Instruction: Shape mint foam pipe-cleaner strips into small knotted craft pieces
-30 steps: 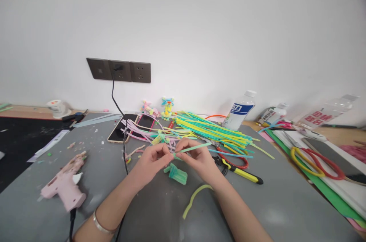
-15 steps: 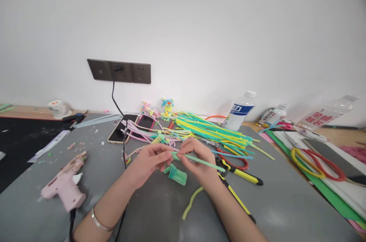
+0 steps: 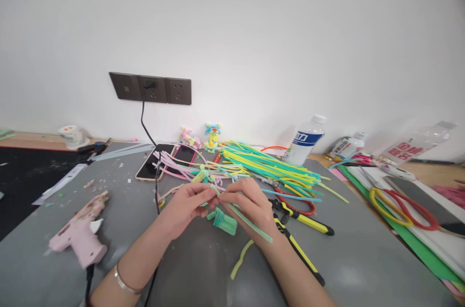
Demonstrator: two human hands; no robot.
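A thin, pale-green fuzzy pipe cleaner (image 3: 250, 221) is held above the tabletop at the meeting fingertips of both hands. The left hand (image 3: 189, 205) has its grip pinched closed on the strip near one end; the right hand (image 3: 250, 200) has its grip closed on it just beside, and the longer free length slants down across the right palm toward the wrist. Just below the fingertips, a mint-green bundle of folded pipe cleaners (image 3: 225, 223) lies on the grey tabletop (image 3: 196, 278), with a short yellow-green fuzzy strip (image 3: 238, 266) nearer the viewer. Black-and-yellow-handled pliers (image 3: 308, 222) lie beside the right forearm, partly hidden by it. Beyond the hands spread pale-pink pipe cleaners (image 3: 169, 164) and a heap of yellow and teal ones (image 3: 269, 166). Well apart, left of the left forearm, lies a pink glue gun (image 3: 82, 237).
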